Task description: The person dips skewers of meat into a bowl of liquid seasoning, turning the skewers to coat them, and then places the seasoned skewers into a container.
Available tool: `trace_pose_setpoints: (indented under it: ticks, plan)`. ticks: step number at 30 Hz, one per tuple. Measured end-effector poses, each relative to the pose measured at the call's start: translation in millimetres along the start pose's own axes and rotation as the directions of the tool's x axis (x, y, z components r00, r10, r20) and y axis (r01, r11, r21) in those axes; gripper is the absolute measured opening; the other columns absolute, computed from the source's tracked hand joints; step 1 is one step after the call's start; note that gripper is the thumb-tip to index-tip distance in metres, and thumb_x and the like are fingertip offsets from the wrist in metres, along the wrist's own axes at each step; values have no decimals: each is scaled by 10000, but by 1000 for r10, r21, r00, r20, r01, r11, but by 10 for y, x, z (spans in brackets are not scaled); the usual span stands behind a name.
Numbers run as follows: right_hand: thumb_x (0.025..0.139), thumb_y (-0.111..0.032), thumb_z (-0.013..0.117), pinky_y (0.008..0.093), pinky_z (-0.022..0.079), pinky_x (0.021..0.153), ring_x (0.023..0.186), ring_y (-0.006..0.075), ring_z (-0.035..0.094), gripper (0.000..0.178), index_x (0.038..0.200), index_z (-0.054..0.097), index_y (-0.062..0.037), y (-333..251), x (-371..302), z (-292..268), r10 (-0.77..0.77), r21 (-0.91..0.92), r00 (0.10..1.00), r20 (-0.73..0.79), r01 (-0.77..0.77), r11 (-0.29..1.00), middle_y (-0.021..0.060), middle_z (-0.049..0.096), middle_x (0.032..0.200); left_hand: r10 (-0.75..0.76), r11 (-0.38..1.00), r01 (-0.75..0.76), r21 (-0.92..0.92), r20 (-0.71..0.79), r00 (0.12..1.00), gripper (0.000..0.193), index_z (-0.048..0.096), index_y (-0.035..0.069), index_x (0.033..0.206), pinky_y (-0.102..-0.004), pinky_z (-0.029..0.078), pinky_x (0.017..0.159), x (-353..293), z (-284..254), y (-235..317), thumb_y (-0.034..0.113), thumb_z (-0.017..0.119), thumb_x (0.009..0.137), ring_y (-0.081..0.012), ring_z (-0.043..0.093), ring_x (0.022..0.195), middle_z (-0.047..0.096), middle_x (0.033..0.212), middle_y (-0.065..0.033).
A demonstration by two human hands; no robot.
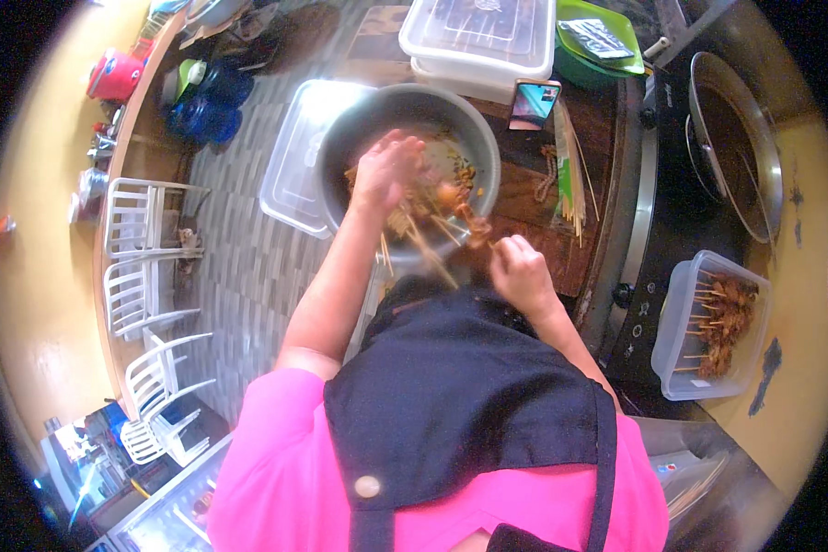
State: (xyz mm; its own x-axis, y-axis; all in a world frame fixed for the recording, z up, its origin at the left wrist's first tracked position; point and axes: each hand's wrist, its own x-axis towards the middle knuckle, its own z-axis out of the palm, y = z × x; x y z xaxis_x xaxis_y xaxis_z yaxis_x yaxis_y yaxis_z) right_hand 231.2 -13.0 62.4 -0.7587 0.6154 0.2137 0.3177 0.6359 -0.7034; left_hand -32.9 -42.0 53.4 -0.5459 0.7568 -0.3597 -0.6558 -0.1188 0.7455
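Observation:
A big metal bowl (474, 138) holds orange marinated meat pieces and several thin wooden skewers. My left hand (386, 170) reaches down into the bowl, fingers curled over the meat. My right hand (520, 271) is at the bowl's near rim, pinching a wooden skewer (432, 253) with meat (474, 225) threaded on it. A loose bundle of bare skewers (572, 175) lies on the wooden counter to the right of the bowl. I wear a pink shirt and a black apron.
A clear tub (676, 340) with finished meat skewers stands at right on a black cooktop. A dark wok (736, 138) sits behind it. Lidded clear containers (478, 37), a phone (534, 103), a green plate (607, 41) and a clear lid (290, 156) surround the bowl. White plastic chairs (138, 267) stand left.

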Motion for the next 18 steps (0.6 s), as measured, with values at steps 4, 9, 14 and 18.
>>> trace_pose_setpoints:
  ticks: [4,9,14,18]
  plan:
    - [696,-28,561,408,467,583,668,340,549,77,751,508,-12,4,-25,-46,15,42,999,28,-17,999,164,531,735,-1,1000,0,-20,-53,999,290,411,-4,1110,-356,488,783,-1,4,1,26,513,840,-244,564,902,550,993,-153]
    - [687,-18,564,409,461,589,667,340,546,80,739,504,-15,7,-67,-105,27,50,999,26,-28,998,162,527,729,109,989,-97,113,-106,988,281,448,-7,1093,-364,513,745,38,-70,24,61,539,836,-230,577,892,570,978,-145]
    - [693,-22,564,412,458,585,669,346,542,84,736,491,-17,10,-38,-110,32,50,999,16,-33,998,166,520,723,76,970,-70,233,-16,997,254,525,-1,1036,-342,528,711,57,-126,37,108,588,815,-218,602,837,603,920,-134]
    - [706,-31,555,415,462,581,668,352,541,79,745,488,-20,18,-46,-108,24,27,999,22,-24,999,168,521,730,34,968,-9,251,-96,995,224,584,6,941,-325,536,675,78,-161,56,153,638,780,-210,618,770,623,851,-120]
